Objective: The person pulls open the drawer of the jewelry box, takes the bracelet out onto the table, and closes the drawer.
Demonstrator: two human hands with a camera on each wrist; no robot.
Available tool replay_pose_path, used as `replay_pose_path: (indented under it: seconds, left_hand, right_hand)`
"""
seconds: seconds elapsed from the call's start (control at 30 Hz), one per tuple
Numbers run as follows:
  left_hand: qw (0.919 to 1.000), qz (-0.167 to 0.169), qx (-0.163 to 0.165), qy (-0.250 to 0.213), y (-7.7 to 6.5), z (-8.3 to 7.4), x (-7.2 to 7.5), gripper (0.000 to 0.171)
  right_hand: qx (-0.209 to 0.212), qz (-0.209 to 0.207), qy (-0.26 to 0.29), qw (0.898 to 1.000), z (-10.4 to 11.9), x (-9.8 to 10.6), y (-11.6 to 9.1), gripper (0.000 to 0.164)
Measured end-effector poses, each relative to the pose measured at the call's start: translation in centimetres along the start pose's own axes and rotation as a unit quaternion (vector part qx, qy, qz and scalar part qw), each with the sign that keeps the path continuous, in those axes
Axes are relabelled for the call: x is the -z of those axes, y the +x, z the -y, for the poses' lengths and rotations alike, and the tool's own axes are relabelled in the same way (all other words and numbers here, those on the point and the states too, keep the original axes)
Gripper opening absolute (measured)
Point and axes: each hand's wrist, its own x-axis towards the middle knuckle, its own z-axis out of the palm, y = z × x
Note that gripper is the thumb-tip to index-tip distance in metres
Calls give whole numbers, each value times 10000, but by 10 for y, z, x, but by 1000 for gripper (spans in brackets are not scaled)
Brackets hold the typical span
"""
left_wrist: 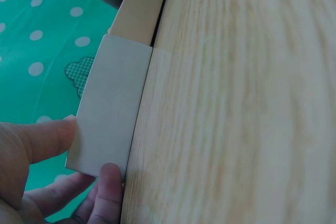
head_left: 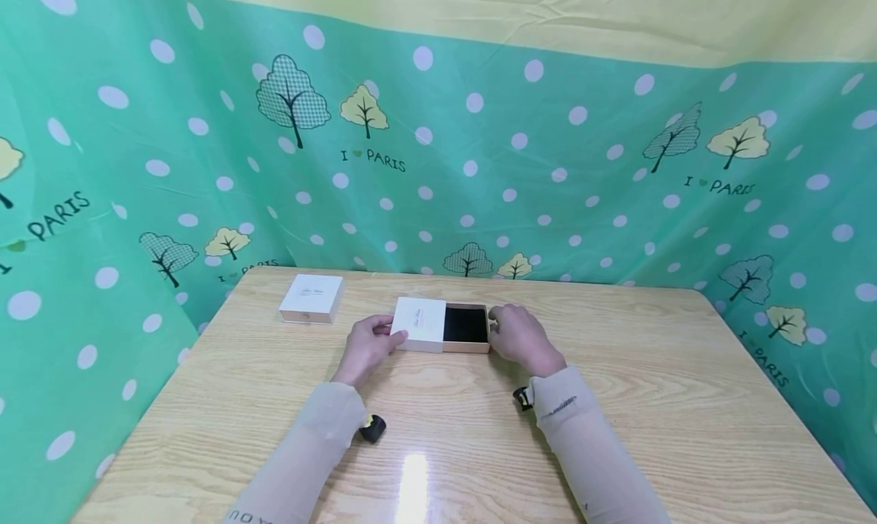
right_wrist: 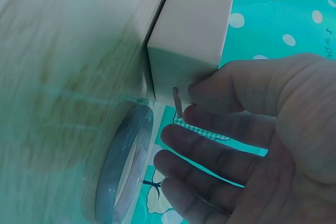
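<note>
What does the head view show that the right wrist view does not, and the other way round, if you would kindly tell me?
Only the head view shows the closed white box, the left hand and the black inside of the pulled-out drawer.

Only the right wrist view makes out a small tab at the drawer's end, and a bluish-gray curved band that I cannot identify.

Both share the right hand at the drawer, the wooden table and the green dotted cloth.

Box (head_left: 419,324) on table (head_left: 658,417), drawer (head_left: 466,324) projecting from its right side, second box (head_left: 311,298) to the left (slightly farther back), curtain (head_left: 493,158) behind.
</note>
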Motion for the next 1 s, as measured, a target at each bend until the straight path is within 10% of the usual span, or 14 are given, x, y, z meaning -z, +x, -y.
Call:
replay_pose_path:
  seconds: [1.0]
  left_hand:
    - [10000, 31, -43, -54, 0, 1, -1, 48]
  right_hand:
    - [48, 28, -44, 10000, 3, 1, -1, 27]
